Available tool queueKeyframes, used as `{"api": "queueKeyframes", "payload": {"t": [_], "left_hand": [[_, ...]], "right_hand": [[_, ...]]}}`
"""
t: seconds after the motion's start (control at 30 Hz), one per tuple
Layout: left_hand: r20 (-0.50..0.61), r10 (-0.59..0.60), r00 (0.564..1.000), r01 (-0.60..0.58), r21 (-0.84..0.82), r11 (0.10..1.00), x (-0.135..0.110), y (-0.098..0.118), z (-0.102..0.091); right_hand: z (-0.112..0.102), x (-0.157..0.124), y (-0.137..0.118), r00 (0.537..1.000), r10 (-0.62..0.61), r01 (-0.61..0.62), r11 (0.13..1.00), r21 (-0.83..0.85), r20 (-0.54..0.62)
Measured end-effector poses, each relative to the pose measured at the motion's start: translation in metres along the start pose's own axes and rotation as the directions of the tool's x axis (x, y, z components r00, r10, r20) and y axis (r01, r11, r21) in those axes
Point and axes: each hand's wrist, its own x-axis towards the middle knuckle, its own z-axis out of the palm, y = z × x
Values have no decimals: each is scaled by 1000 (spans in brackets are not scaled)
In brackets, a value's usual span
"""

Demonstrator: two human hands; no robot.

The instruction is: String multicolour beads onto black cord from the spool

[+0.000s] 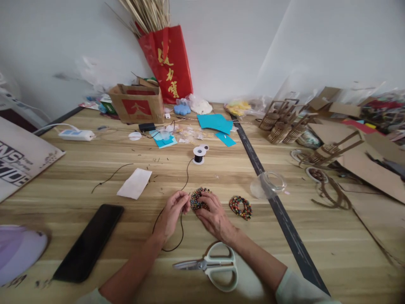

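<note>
Beaded coil [198, 197] lay on the tabletop [221, 177], gripped by the right hand's [215, 217] curled fingers. The left hand [172, 211] pinched black cord [182, 232] just left of it. Scissors [211, 266] lay nearer the person, and a second bracelet [240, 207] sat just right of the coil.

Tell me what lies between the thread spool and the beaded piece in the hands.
In the head view, only the black cord runs across bare table from the spool to the beaded piece.
</note>
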Motion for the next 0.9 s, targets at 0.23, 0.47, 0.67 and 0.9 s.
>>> {"api": "queueKeyframes", "payload": {"t": [0.23, 0.47, 0.67, 0.9], "left_hand": [[65, -48, 997, 42, 81, 996, -1, 2, -3], [92, -78, 993, 75, 39, 996, -2, -1, -6], [79, -52, 996, 49, 40, 998, 1, 0, -6], [77, -53, 996, 51, 29, 998, 1, 4, -5]], "right_hand": [[-1, 2, 3, 999, 41, -39, 997, 73, -26], [-1, 2, 5, 993, 76, -57, 981, 185, -95], [0, -2, 7, 993, 92, -73, 970, 232, -76], [-1, 1, 4, 994, 64, -41, 972, 233, -90]]}}
